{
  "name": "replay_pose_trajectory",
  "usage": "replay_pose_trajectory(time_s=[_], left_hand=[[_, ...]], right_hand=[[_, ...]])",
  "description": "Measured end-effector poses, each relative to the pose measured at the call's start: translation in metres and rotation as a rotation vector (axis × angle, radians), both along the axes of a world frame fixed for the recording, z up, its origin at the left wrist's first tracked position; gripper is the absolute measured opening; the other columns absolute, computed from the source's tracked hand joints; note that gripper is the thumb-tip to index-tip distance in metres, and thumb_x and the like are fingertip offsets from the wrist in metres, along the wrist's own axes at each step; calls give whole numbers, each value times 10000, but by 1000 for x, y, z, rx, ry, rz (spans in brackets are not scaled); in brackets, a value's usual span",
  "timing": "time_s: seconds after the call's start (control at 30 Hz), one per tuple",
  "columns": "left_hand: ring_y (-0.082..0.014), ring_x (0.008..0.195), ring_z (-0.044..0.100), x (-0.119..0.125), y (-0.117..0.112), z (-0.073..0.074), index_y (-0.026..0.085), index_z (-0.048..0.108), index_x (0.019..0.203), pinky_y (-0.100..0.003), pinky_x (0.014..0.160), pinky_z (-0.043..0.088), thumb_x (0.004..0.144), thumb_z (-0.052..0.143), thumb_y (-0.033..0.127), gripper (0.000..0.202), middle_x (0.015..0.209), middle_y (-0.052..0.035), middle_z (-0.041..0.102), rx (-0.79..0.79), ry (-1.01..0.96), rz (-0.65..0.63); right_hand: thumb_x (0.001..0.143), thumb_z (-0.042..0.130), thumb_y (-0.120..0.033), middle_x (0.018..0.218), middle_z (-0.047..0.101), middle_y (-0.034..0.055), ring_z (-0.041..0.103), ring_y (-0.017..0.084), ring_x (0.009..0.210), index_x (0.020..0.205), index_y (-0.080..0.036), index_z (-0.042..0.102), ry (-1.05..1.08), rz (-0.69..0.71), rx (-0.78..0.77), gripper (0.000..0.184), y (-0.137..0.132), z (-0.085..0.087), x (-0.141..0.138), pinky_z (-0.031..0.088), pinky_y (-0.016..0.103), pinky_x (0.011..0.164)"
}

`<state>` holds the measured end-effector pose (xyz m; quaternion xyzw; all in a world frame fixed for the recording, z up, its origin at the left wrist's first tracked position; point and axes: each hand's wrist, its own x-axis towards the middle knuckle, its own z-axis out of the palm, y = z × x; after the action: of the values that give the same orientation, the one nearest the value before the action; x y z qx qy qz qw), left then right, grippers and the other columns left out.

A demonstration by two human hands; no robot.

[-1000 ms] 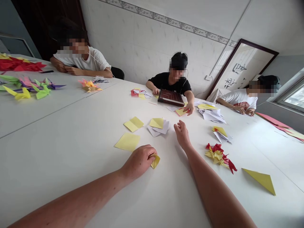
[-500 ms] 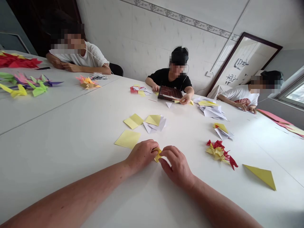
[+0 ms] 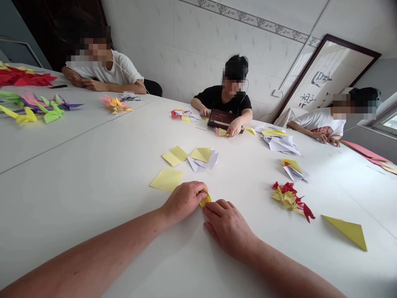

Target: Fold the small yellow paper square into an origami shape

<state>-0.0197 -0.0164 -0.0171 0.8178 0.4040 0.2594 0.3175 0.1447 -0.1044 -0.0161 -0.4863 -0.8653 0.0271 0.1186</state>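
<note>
Just ahead of me on the white table (image 3: 102, 198), a small folded piece of yellow paper (image 3: 205, 200) lies between my hands. My left hand (image 3: 186, 200) is closed on its upper left side, thumb and fingers pinching it. With fingers together, my right hand (image 3: 228, 225) presses on the paper's lower edge; its thumb is tucked below. Both hands cover part of the paper, so its full shape is hidden. Nearest beyond my left hand lies a flat yellow sheet (image 3: 166, 179). Behind it are a creased yellow sheet (image 3: 175, 156) and a pile of white and yellow papers (image 3: 204, 158).
Red and yellow folded paper shapes (image 3: 291, 198) and a yellow folded triangle (image 3: 349, 231) lie to the right. Colourful paper cranes (image 3: 40, 108) stand at left. Across the table, a person in black works at a paper trimmer (image 3: 221, 118); two more people sit left and right.
My right hand has come down and in, from curled fingers beside the yellow paper to fingers pressed onto it. The person in black has drawn a hand in toward the trimmer's front.
</note>
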Motion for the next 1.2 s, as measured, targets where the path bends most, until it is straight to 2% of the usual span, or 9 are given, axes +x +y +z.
replay_pose_trajectory(time_s=[0.27,0.4,0.63,0.83,1.0,1.1,1.2], left_hand=[[-129,635,507,0,-2,0,219,585,771,-238,574,382,812,507,229,89,699,49,606,-66,-15,58],[-134,658,524,0,-1,1,216,582,742,-238,584,387,820,477,216,131,704,42,610,-91,-32,43],[-118,649,507,2,-5,1,206,526,672,-232,567,362,745,484,145,104,733,45,582,22,26,33],[-124,667,506,7,-8,2,203,491,654,-237,565,346,705,432,94,134,741,38,567,36,56,71],[-131,639,488,10,-9,5,194,447,607,-248,538,319,719,450,133,128,692,29,550,20,60,106],[-129,602,477,9,-7,6,197,484,607,-246,521,319,756,460,182,152,640,33,546,-6,56,106],[-123,583,490,7,-4,6,211,579,690,-231,515,349,783,445,205,163,640,42,578,-41,42,103]], right_hand=[[873,538,-142,962,633,47,524,216,859,950,-187,583,-15,3,-23,100,1,6,0,459,360,758],[873,539,-148,945,632,42,522,212,855,954,-181,586,-28,9,-12,100,2,5,1,465,359,753],[876,531,-140,975,636,49,534,216,878,998,-168,598,-42,25,4,142,-1,4,-1,471,361,769],[878,508,-117,966,630,66,547,220,894,1019,-147,616,-71,45,18,180,-1,3,-2,476,358,784],[887,470,-95,961,622,72,544,212,874,1010,-133,630,-108,58,35,206,-2,4,-3,481,351,763],[896,439,-78,982,619,78,543,207,875,1031,-124,627,-123,71,63,236,-4,3,-2,484,350,763],[887,438,-66,965,612,79,539,206,869,1008,-119,622,-123,85,82,226,-5,0,-1,491,349,759]])
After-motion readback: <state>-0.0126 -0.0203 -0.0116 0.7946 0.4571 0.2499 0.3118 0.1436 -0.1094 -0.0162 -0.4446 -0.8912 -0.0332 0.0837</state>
